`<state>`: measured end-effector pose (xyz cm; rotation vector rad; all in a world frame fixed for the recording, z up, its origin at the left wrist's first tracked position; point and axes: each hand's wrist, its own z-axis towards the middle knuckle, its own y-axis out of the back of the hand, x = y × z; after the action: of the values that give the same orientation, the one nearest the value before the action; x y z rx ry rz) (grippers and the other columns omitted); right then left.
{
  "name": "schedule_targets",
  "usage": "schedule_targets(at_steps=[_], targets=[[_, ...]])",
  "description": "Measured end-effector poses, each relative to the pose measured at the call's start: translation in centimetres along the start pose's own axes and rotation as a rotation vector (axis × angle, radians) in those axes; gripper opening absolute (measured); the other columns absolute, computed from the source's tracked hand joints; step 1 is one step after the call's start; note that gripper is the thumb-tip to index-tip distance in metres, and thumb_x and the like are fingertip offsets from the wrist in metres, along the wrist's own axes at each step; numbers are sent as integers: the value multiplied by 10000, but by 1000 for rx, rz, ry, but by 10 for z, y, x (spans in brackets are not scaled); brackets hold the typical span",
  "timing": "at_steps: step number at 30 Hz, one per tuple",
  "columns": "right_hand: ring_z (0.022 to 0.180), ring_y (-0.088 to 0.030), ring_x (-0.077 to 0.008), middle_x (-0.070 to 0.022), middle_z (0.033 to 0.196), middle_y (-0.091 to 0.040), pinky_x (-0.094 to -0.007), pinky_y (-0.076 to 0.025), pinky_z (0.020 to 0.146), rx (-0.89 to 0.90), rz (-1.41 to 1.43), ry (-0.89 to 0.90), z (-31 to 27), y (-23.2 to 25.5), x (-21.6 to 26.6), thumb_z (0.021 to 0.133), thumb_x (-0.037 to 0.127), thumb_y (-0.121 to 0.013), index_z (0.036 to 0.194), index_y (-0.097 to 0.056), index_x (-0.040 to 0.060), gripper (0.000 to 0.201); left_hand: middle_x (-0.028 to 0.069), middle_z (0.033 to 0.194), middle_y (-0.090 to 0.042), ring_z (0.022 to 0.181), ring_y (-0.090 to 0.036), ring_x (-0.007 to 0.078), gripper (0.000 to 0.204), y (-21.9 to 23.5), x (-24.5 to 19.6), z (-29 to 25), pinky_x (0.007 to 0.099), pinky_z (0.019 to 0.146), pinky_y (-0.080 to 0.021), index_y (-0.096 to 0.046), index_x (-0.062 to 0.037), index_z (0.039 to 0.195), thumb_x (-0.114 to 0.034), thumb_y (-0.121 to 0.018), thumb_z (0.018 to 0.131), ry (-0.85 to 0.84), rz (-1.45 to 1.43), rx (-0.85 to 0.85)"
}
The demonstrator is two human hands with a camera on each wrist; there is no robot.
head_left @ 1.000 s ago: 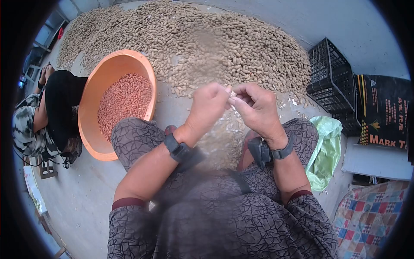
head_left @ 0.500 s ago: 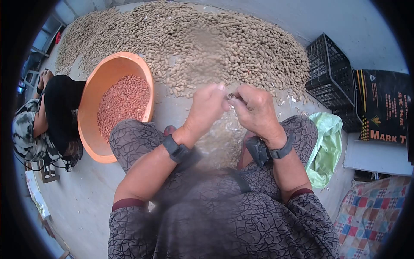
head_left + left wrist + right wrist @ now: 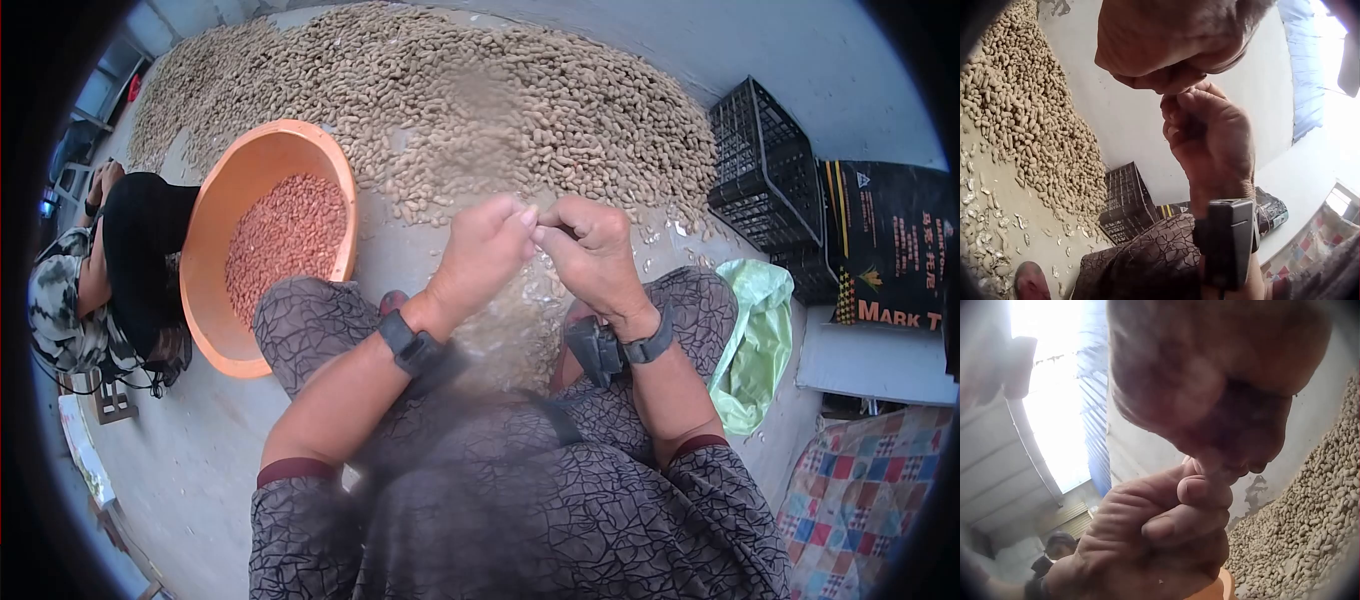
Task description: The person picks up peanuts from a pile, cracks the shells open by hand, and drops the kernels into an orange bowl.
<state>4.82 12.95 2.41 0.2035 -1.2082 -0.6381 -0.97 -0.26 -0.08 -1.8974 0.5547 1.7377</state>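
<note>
In front of the lap, my left hand (image 3: 480, 245) and right hand (image 3: 595, 250) meet at their fingertips, pinching a small peanut that the fingers mostly hide. The right wrist view shows the left hand (image 3: 1166, 531) with curled fingers, its thumb and forefinger tips against the right hand (image 3: 1210, 381). Seen from the left wrist, the right thumb and fingers (image 3: 1200, 106) come up under the left hand (image 3: 1172, 44). Broken shells (image 3: 515, 325) lie on the floor beneath the hands. An orange basin (image 3: 290, 150) to the left holds red-skinned peanut kernels (image 3: 290, 235).
A wide heap of unshelled peanuts (image 3: 400, 100) spreads along the wall. On the right are a black crate (image 3: 765, 165), a black printed sack (image 3: 885, 245) and a green bag (image 3: 750, 350). Another person (image 3: 150, 260) sits at the far left.
The pale peanut between the fingertips showed earlier, then looked dark and split; now the fingers close over it. The fingertips have come closer together; the arms stay in nearly the same place.
</note>
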Motion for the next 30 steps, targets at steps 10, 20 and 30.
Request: schedule_targets(at_steps=[10,20,30], targets=[[609,-562,-77,-45,718,-619,-201,-462,537,33,509,-262,3,0,2,800,24,-611,832,-617,-19,53,-48,609,-475,477,-352,-4,170,2,4,2,147,406,-250,-575,-37,887,-179,-492,929,-32,-156,-81],[605,-568,-76,-52,733,-615,-199,-490,553,8,476,-298,4,4,2,822,53,-604,844,-602,-21,77,-89,578,-401,473,-310,-9,227,5,-11,-2,153,411,-240,-597,-39,904,-259,-540,915,6,-110,-74],[608,-577,-81,-56,755,-619,-207,-497,546,55,635,-347,3,5,-3,836,53,-578,922,-600,-30,121,8,732,-587,696,-514,46,172,3,-12,-2,215,599,-433,-569,2,810,-161,-597,859,-45,-28,-38]])
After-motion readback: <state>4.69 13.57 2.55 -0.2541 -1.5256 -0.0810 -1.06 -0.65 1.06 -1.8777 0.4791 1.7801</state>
